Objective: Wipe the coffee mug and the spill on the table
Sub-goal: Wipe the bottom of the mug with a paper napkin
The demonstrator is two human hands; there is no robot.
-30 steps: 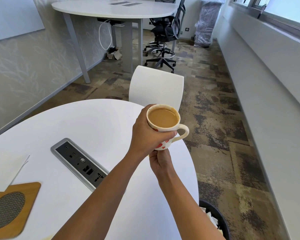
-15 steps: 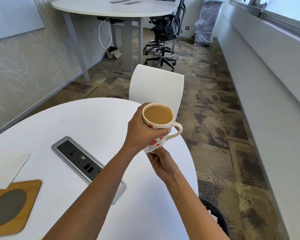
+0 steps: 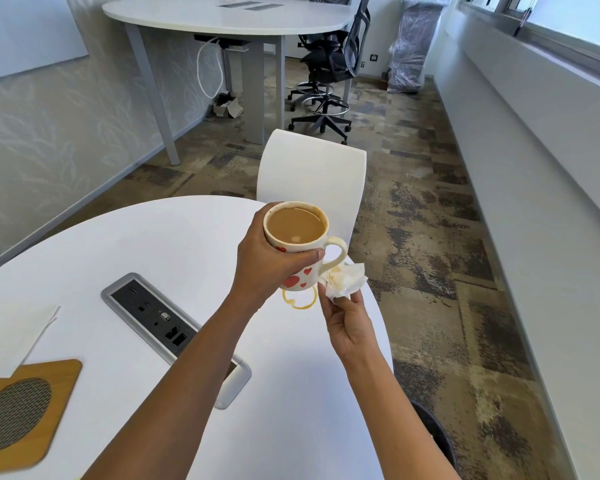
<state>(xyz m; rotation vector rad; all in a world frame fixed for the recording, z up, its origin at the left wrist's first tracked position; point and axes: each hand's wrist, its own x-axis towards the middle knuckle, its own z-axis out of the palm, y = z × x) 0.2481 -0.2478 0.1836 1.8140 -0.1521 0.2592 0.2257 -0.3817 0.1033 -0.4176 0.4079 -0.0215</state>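
At the left edge of the tabletop [image 3: 118,244] lies a wooden coaster [image 3: 18,414], cut off by the frame, with a white sheet [image 3: 11,334] just behind it, also cut off. Toward the middle, a socket panel [image 3: 160,323] is set into the surface; the left forearm crosses its near end. Near the right edge, the left hand [image 3: 267,261] wraps around the mug [image 3: 297,251], lifted clear of the surface, probably so its base and the spill beneath can be reached. Nearly full of milky coffee, it is held level. Below it, a brown coffee ring [image 3: 298,299] marks the tabletop, unwiped. Just right, the right hand [image 3: 347,320] pinches a crumpled, stained tissue [image 3: 343,282] beside the mug's handle; whether they touch cannot be told. The mug's underside is hidden. Past the right edge, a floor bin [image 3: 437,434] is mostly hidden by the right arm.
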